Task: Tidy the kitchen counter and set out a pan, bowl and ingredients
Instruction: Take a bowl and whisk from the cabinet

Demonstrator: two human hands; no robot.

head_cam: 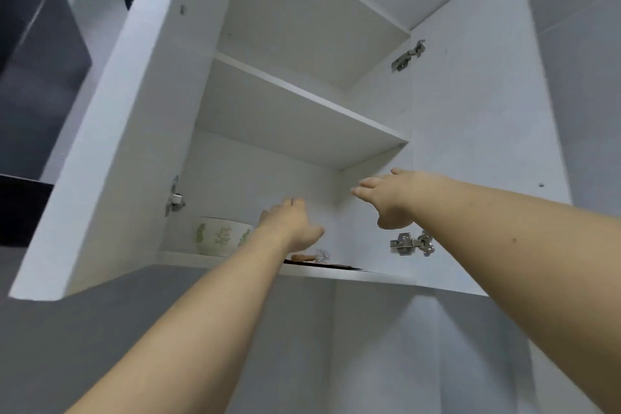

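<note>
Item: bowl [220,235]. White, with green leaf sprigs printed round the wall. It stands upright on the lowest shelf [188,259] of the open wall cabinet, at the left end, just beside the left door hinge [174,200]. Only its outer wall shows from below; you cannot see into it.

Handling: judge it ceramic, so stiff, fairly heavy for its size, glazed and slippery, and liable to chip or break if it drops from this height. Take it with both hands, palms against opposite sides of the wall below the rim, or hook your fingers over the rim with the thumb outside. Lift it clear of the shelf edge before you bring it down.

Your left hand [290,225] is inside the lowest compartment, just right of the bowl, fingers extended and holding nothing; whether it touches the bowl cannot be told. Your right hand [386,197] reaches in further right, near the cabinet's side wall, fingers straight and spread, also empty.

Adjacent item: a dark flat object [322,266] lies at the shelf's front edge under your left wrist, with a brownish piece and something wiry on top; possibly the pan, but too little shows to say.

Surroundings: middle shelf [302,118] above, both doors swung open, right door hinges [411,243].
</note>
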